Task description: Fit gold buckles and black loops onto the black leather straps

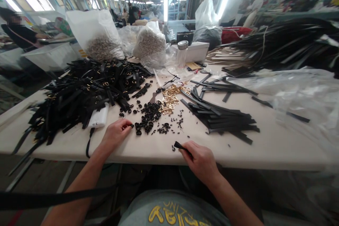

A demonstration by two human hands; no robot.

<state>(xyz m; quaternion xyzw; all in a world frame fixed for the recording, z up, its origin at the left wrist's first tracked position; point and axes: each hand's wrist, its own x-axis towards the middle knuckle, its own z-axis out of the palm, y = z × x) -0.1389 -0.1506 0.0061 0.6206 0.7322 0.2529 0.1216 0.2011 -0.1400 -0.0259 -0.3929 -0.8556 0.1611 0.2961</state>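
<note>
My left hand (116, 134) is closed in a pinch, with a small black piece (131, 126) at its fingertips, at the left edge of a heap of black ring-shaped pieces (148, 114). Near the table's front edge, my right hand (200, 159) grips a short black strap (180, 145), its flat end sticking out to the left past the thumb. Loose tiny black pieces (173, 148) lie beside that end, and more are scattered in the middle. Gold buckles (171, 97) are piled behind the black rings.
Black straps with gold buckles (87, 91) form a big heap at left, beside a white power bank (99, 116) with a cable. Flat black strips (227, 120) lie at right. Behind stand filled plastic bags (149, 44) and a glass bottle (182, 54). Plastic sheeting (304, 95) covers the right side.
</note>
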